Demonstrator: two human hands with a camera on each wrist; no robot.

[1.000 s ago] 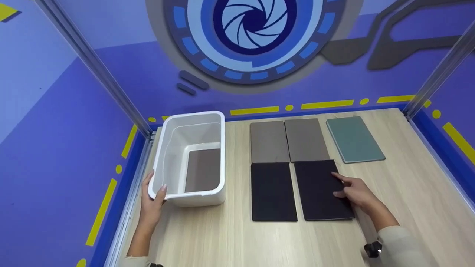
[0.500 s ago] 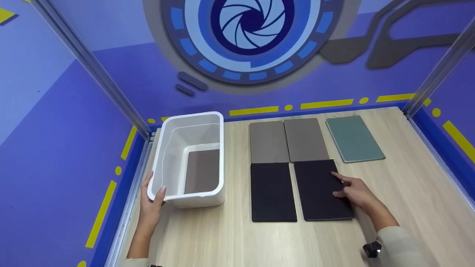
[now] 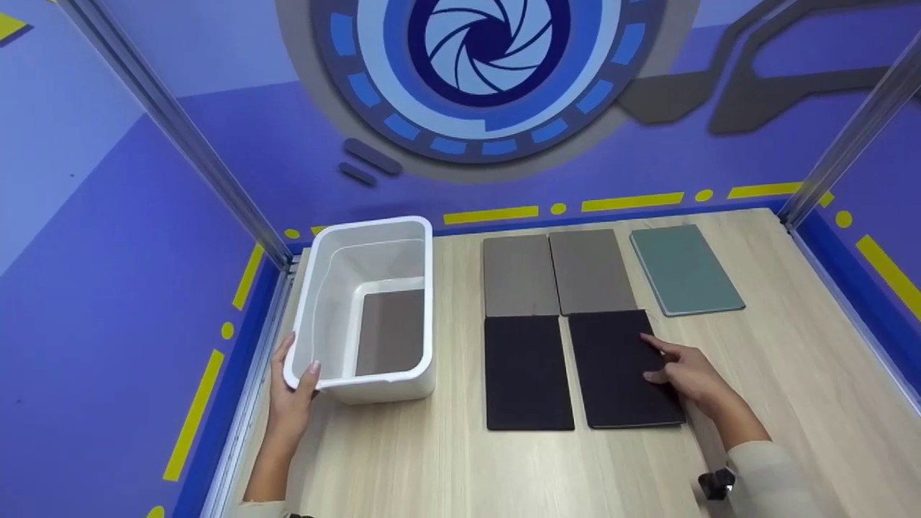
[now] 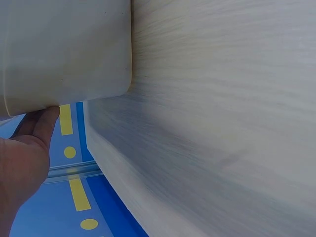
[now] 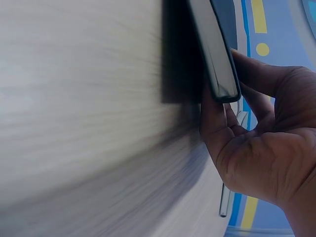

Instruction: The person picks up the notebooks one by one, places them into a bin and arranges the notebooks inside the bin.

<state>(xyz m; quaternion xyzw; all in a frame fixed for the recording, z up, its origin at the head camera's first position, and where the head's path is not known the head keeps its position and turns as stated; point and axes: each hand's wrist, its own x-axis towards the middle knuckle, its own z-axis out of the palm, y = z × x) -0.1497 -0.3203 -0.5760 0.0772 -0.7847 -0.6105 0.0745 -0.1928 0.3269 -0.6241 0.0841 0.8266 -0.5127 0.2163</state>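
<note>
We find everything placed as it was a second ago. The left hand (image 3: 290, 406) remains clamped on the near left corner of the white tub (image 3: 385, 391); the right hand (image 3: 694, 374) still pinches the right black notebook (image 3: 619, 370) by its right edge, just beside the left black notebook (image 3: 529, 374).

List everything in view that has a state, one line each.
White bin: upright, open-topped
Brown book: lying flat inside the bin
Left grey-brown book: closed, flat
Right grey-brown book: closed, flat
Left black book: closed, flat
Right black book: closed, gripped
Green book: closed, flat
Left hand: gripping the bin
Right hand: gripping the right black book
</note>
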